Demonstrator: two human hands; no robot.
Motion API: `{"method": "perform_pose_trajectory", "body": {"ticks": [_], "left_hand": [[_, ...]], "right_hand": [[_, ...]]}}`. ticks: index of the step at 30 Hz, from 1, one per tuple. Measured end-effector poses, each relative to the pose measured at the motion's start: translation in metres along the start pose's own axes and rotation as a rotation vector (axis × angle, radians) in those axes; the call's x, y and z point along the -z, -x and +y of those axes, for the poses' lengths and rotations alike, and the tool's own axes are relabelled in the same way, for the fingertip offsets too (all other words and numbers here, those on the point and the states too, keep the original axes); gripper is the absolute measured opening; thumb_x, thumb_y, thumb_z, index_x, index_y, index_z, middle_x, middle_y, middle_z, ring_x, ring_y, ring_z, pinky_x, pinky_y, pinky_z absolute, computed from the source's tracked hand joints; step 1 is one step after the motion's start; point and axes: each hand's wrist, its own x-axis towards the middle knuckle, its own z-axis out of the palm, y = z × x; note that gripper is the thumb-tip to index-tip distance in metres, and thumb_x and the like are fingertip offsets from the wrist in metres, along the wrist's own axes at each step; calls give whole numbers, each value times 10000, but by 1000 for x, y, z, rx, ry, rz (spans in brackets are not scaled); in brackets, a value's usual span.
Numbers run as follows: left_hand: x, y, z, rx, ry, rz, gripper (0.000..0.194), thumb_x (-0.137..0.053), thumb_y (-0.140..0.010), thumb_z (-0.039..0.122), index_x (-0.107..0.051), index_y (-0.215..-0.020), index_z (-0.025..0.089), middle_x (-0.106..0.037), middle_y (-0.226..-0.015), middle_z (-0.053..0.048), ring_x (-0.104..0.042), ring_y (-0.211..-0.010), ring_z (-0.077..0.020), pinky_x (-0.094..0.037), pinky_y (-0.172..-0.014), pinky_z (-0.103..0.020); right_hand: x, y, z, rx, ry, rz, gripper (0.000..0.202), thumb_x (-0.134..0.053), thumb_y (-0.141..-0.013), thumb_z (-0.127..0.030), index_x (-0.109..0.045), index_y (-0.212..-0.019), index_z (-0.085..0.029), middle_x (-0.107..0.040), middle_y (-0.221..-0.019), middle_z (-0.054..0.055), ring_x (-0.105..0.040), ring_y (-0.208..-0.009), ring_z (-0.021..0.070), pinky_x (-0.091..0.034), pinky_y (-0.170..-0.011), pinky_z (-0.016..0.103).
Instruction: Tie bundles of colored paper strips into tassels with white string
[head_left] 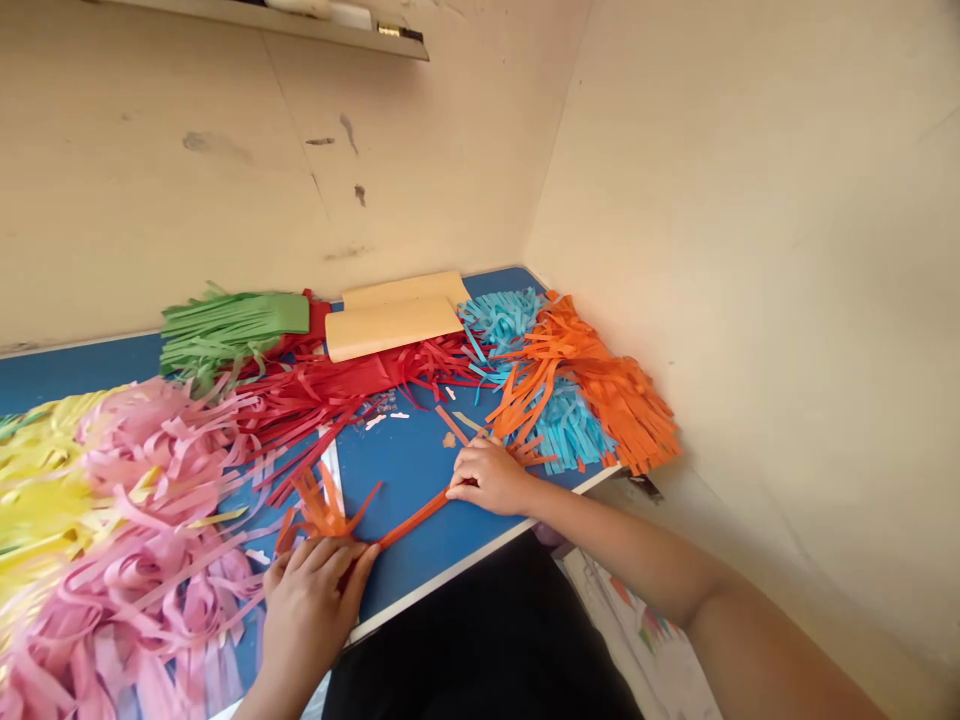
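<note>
Orange paper band (415, 519), narrow and straight, runs between the person's two hands over the blue counter (390, 460), its long axis slanting from the left hand (319, 585) away and rightward to the right hand (491, 480), the farther one. In the head view, both hands' fingers are clamped on it, one pinch toward each end, with orange fringe (322, 508) splaying beyond the left. Whether it touches the counter, I can't tell.
</note>
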Motion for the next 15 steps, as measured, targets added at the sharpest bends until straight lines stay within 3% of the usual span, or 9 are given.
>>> {"method": "perform_pose_trajectory", "body": {"ticks": [5, 8, 11, 13, 15], "left_hand": [[4, -9, 10, 35, -83, -61, 347, -496, -928, 428, -659, -688, 239, -699, -721, -24, -622, -761, -253, -342, -740, -397], [8, -13, 12, 25, -153, -99, 347, -496, -924, 421, -650, -676, 233, -689, -703, -29, -612, -760, -251, -347, -761, -409], [11, -15, 14, -100, -233, -55, 212, -498, -919, 263, -709, -890, 271, -731, -854, -34, -621, -896, -264, -339, -879, -457], [12, -16, 18, -224, -270, -38, 323, -473, -891, 127, -705, -1008, 319, -741, -922, -21, -618, -965, -273, -320, -923, -480], [12, -19, 23, -306, -282, -33, 364, -458, -874, 77, -709, -990, 313, -742, -921, -11, -621, -961, -275, -317, -935, -487]], "right_hand": [[4, -9, -12, -120, 53, -69, 197, -764, -775, -286, -674, -618, -208, -662, -719, -26, -548, -823, 170, -335, -781, 326], [7, -12, -18, -160, 88, -87, 140, -745, -768, -263, -670, -661, -211, -682, -779, -12, -551, -834, 188, -329, -816, 360], [9, -8, -23, 32, 179, -48, 55, -664, -829, -193, -698, -828, -237, -702, -976, 17, -542, -994, 225, -303, -866, 410], [8, -4, -25, 255, 246, -31, 109, -619, -864, -177, -699, -894, -245, -701, -1067, 24, -512, -1093, 235, -280, -907, 442], [6, -3, -25, 413, 283, -25, 95, -599, -903, -234, -693, -910, -234, -714, -1063, 25, -501, -1116, 235, -256, -958, 471]]}}
